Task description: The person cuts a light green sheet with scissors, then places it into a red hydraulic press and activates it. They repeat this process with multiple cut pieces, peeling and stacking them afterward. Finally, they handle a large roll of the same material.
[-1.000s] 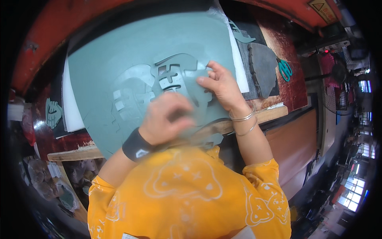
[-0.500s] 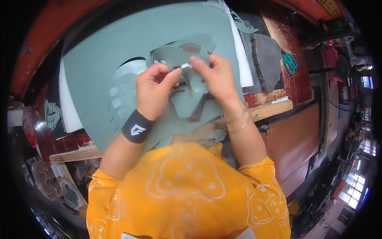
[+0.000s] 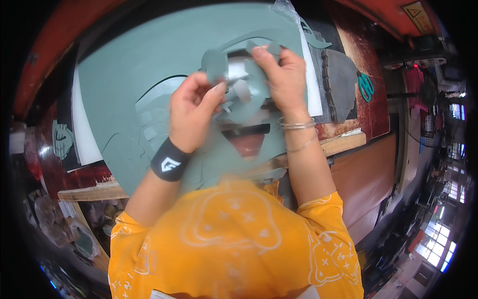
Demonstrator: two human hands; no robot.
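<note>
I have the left hand pinching the left edge of a grey-green cut piece between thumb and fingers. I have the right hand pinching the far right part of the same piece; its fingertips are partly hidden. The cut piece is located between the hands, raised at least partly off a large grey-green sheet; motion blurs its outline. Nearer the torso, I register an opening in the sheet, showing dark red beneath. To the right, I locate a dark grey panel and, just beside it, teal-handled scissors.
</note>
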